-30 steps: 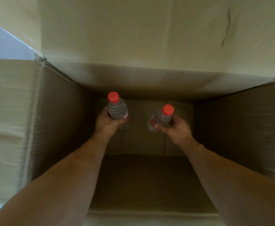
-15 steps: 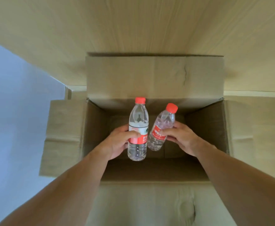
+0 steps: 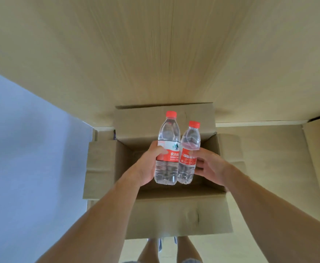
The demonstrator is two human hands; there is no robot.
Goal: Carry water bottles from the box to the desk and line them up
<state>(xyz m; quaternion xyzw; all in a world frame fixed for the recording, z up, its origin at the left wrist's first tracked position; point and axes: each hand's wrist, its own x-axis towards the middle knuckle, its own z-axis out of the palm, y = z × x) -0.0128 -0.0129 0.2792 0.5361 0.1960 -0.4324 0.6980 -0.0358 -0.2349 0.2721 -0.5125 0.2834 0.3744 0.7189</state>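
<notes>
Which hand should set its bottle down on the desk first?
Probably the left hand: it wraps the taller bottle firmly at the label. The right hand holds the shorter bottle with looser-looking fingers. Both are above the open box; no desk is clearly visible.

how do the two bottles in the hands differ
The left hand's bottle is taller and wider; the right hand's bottle is shorter and slimmer. The taller one's label has a white band above red; the shorter one's is all red. Both are clear, red-capped, and upright above the open box.

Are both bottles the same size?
No, the left hand's bottle stands clearly taller and wider than the right hand's bottle.
</notes>
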